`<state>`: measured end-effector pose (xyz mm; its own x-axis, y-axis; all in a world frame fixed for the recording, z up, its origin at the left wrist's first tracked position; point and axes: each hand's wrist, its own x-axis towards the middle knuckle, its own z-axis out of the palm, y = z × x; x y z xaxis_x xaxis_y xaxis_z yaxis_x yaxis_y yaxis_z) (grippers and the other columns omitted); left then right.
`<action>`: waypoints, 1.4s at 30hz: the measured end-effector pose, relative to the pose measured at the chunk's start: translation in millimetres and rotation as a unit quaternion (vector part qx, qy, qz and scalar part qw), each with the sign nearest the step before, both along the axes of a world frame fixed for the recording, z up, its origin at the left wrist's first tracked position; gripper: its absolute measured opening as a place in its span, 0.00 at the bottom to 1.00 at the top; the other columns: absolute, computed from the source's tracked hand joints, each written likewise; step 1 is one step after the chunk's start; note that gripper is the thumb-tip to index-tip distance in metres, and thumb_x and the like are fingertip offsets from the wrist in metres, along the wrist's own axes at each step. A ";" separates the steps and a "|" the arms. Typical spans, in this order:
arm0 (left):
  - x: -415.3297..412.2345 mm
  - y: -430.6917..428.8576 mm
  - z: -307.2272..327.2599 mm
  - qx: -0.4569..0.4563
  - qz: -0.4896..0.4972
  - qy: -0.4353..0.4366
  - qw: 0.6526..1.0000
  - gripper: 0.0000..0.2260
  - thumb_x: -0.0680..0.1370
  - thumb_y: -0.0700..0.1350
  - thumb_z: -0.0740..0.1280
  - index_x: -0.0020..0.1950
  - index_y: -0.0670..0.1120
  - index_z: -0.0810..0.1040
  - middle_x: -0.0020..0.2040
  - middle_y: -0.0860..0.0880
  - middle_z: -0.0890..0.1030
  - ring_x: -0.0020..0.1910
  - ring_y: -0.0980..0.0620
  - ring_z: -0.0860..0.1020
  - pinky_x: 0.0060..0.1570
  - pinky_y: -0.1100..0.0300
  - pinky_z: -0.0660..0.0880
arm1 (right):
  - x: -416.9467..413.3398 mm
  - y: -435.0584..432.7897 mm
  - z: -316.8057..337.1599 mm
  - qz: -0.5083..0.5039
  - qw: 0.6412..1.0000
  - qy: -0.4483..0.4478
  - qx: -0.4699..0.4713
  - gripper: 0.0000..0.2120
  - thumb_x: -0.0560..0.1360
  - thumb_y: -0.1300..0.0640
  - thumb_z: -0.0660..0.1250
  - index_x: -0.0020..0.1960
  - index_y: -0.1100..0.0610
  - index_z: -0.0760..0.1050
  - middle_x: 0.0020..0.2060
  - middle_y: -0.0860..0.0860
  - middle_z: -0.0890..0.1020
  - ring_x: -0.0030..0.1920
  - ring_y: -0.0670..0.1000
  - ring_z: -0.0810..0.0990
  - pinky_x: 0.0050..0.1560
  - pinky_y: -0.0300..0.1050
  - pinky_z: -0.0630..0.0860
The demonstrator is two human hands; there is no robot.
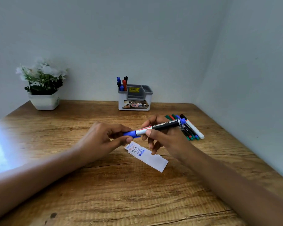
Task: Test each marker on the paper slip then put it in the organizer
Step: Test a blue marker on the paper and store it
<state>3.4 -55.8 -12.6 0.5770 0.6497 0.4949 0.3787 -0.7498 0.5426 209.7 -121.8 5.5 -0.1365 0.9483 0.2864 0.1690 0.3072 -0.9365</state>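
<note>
A blue permanent marker [163, 125] is held level above the table between both hands. My right hand [163, 141] grips its barrel near the middle. My left hand [104, 137] pinches its blue cap [130, 133], which sits on the marker's left end. Just below lies the white paper slip [151, 158], with several written lines in red, black and blue at its far end. The white and grey organizer [135, 98] stands at the back by the wall, with several markers [122, 84] upright in its left compartment.
A loose bunch of markers [189, 129] lies on the wooden table [121, 193] right of my hands. A potted white flower plant [42, 85] stands at the back left. Walls close the table at the back and right.
</note>
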 end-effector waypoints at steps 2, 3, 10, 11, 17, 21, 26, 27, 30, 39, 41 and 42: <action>2.6 -4.5 0.0 0.003 0.008 -0.005 1.000 0.17 0.71 0.59 0.66 0.55 0.54 0.82 0.40 0.56 0.85 0.38 0.54 0.83 0.38 0.51 0.80 | -3.5 -0.5 -1.6 -0.011 1.000 0.014 0.005 0.02 0.76 0.63 0.64 0.46 0.57 0.73 0.32 0.52 0.80 0.26 0.49 0.74 0.24 0.41 0.73; 3.9 -6.5 -0.2 0.015 0.020 -0.012 1.000 0.17 0.71 0.60 0.66 0.55 0.54 0.82 0.39 0.57 0.85 0.38 0.55 0.83 0.37 0.54 0.80 | -4.4 -0.3 -2.4 -0.019 0.999 0.028 0.004 0.02 0.76 0.62 0.64 0.45 0.58 0.73 0.31 0.52 0.80 0.25 0.48 0.73 0.23 0.40 0.71; 9.4 -9.6 1.5 0.248 0.074 -0.014 0.966 0.15 0.76 0.55 0.66 0.49 0.46 0.85 0.37 0.55 0.84 0.27 0.66 0.73 0.32 0.76 0.69 | -14.3 1.3 -4.9 -0.051 0.983 0.158 -0.072 0.05 0.74 0.57 0.67 0.40 0.56 0.75 0.29 0.53 0.80 0.21 0.48 0.72 0.20 0.36 0.65; 9.5 -7.4 1.8 0.277 0.069 -0.007 0.958 0.15 0.75 0.54 0.64 0.49 0.45 0.84 0.36 0.55 0.84 0.28 0.65 0.72 0.31 0.74 0.69 | -15.4 1.8 -5.0 -0.061 0.980 0.167 -0.086 0.06 0.74 0.56 0.67 0.39 0.56 0.76 0.28 0.53 0.80 0.21 0.47 0.72 0.20 0.36 0.65; 17.3 2.4 3.3 0.401 0.040 0.036 0.914 0.11 0.76 0.49 0.66 0.49 0.44 0.84 0.36 0.51 0.82 0.29 0.53 0.79 0.22 0.58 0.75 | -11.2 6.5 -4.5 -0.107 0.962 0.201 -0.151 0.11 0.69 0.49 0.70 0.38 0.56 0.77 0.26 0.49 0.78 0.22 0.45 0.71 0.22 0.36 0.67; 26.4 4.9 14.8 0.353 0.070 -0.005 0.933 0.15 0.74 0.55 0.66 0.53 0.47 0.83 0.40 0.52 0.84 0.31 0.59 0.77 0.26 0.59 0.76 | -6.3 6.7 6.1 -0.084 0.970 0.205 -0.096 0.10 0.64 0.53 0.72 0.43 0.56 0.78 0.31 0.49 0.78 0.28 0.44 0.74 0.25 0.37 0.72; 44.3 20.3 20.2 0.136 0.156 -0.050 0.977 0.35 0.66 0.68 0.67 0.70 0.57 0.69 0.65 0.53 0.76 0.59 0.57 0.74 0.53 0.55 0.71 | 21.4 22.3 29.1 -0.144 0.970 0.198 0.012 0.02 0.74 0.58 0.66 0.44 0.52 0.75 0.44 0.49 0.82 0.48 0.49 0.80 0.43 0.45 0.79; 47.1 29.7 18.1 0.092 0.172 -0.068 0.978 0.37 0.66 0.67 0.69 0.72 0.57 0.65 0.69 0.53 0.71 0.64 0.55 0.70 0.57 0.53 0.70 | 27.6 29.0 34.7 -0.125 0.976 0.176 0.031 0.03 0.76 0.58 0.64 0.43 0.52 0.73 0.46 0.50 0.82 0.51 0.52 0.80 0.50 0.48 0.79; 55.1 68.1 12.5 -0.030 0.227 -0.122 0.966 0.39 0.69 0.59 0.74 0.76 0.55 0.59 0.74 0.49 0.63 0.71 0.50 0.65 0.65 0.49 0.67 | 36.8 52.4 52.2 -0.095 0.995 -0.016 0.035 0.04 0.79 0.55 0.60 0.46 0.53 0.70 0.43 0.53 0.83 0.47 0.52 0.82 0.54 0.49 0.76; 84.4 154.9 3.3 -0.269 0.215 -0.227 0.911 0.42 0.72 0.51 0.74 0.78 0.52 0.52 0.76 0.44 0.61 0.72 0.41 0.65 0.68 0.45 0.67 | 36.4 171.4 111.1 -0.237 0.830 -0.495 0.104 0.18 0.80 0.48 0.55 0.55 0.58 0.78 0.35 0.52 0.76 0.37 0.53 0.74 0.32 0.44 0.65; 87.0 162.3 2.4 -0.273 0.194 -0.236 0.912 0.41 0.72 0.49 0.74 0.77 0.52 0.53 0.75 0.45 0.64 0.70 0.43 0.67 0.68 0.45 0.68 | 38.6 195.5 117.4 -0.243 0.783 -0.566 0.088 0.16 0.80 0.52 0.55 0.56 0.60 0.77 0.42 0.55 0.77 0.40 0.54 0.73 0.32 0.44 0.64; 87.5 164.3 1.2 -0.268 0.188 -0.238 0.915 0.40 0.72 0.48 0.74 0.77 0.51 0.53 0.74 0.45 0.65 0.70 0.43 0.68 0.68 0.46 0.68 | 38.7 204.4 120.3 -0.237 0.765 -0.594 0.075 0.16 0.80 0.54 0.54 0.57 0.61 0.76 0.45 0.57 0.78 0.41 0.54 0.73 0.32 0.44 0.64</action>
